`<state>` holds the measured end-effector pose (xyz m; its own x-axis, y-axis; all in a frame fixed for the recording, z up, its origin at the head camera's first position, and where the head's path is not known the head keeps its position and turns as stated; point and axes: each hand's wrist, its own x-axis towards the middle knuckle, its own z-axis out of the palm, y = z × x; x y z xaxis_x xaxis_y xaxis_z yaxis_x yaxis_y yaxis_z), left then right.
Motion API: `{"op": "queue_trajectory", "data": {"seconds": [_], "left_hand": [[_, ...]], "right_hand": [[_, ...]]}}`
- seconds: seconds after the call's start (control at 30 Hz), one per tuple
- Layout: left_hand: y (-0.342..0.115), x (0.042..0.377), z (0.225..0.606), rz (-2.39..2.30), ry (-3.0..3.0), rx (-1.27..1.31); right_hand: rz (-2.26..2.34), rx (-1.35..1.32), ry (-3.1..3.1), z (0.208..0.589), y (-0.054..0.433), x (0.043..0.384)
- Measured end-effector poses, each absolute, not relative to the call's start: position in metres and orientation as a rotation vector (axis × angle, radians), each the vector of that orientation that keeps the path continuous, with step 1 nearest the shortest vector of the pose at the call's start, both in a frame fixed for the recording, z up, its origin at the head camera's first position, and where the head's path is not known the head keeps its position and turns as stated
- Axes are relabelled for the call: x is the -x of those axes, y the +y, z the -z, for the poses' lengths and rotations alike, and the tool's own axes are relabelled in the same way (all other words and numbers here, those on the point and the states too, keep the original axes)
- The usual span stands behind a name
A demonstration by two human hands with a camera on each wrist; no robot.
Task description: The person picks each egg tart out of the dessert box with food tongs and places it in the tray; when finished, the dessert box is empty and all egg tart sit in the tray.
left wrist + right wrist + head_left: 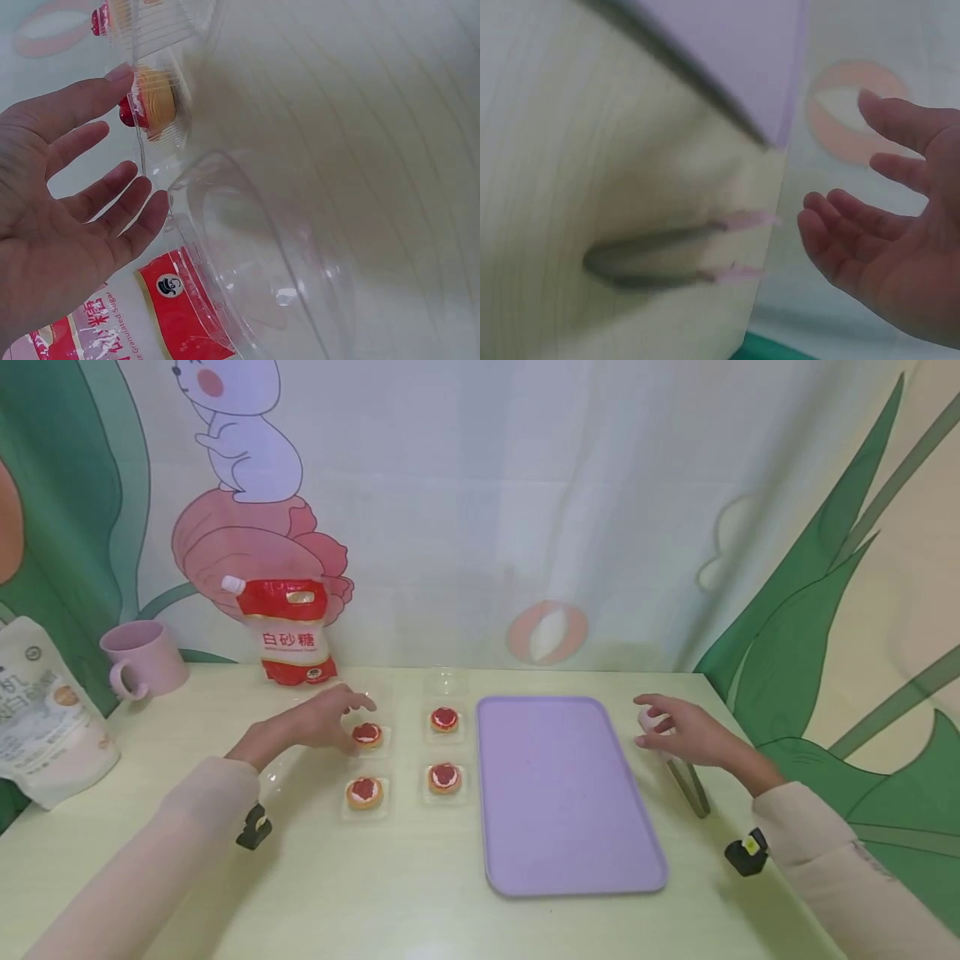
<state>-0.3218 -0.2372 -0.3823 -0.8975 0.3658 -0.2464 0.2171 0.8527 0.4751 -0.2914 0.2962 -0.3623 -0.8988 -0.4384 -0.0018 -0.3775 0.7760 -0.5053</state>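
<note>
My left hand [326,717] hovers at the left edge of a clear plastic box holding a small tart [367,735] with a red and white top. Its fingers are loosely bent; in the left wrist view the thumb tip is right at the box's rim, beside the tart [156,103]. Three more tarts, such as the near right one [444,778], sit in similar clear boxes. Over the tongs [692,787] at the right, my right hand [690,733] is spread with nothing in it. The tongs' pink tips [742,220] show in the right wrist view.
A purple tray [570,793] lies between the tarts and the tongs. Farther back and left stand a red-and-white sugar pouch [288,631], a pink mug [148,658] and a white bag [48,718]. A clear plastic container [240,240] is near the left wrist.
</note>
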Motion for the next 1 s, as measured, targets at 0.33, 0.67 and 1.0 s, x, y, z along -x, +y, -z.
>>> {"op": "queue_trajectory", "data": {"seconds": [0.33, 0.67, 1.0], "left_hand": [[-0.238, 0.322, 0.380, -0.611, 2.704, -0.443], [-0.237, 0.323, 0.381, -0.620, 2.690, -0.435], [-0.237, 0.323, 0.384, -0.626, 2.678, -0.432]], "right_hand": [[0.476, 1.050, 2.848, 0.382, 0.338, 0.302], [0.379, 0.968, 2.825, 0.393, 0.344, 0.305], [0.246, 0.857, 2.917, 0.404, 0.339, 0.298]]}}
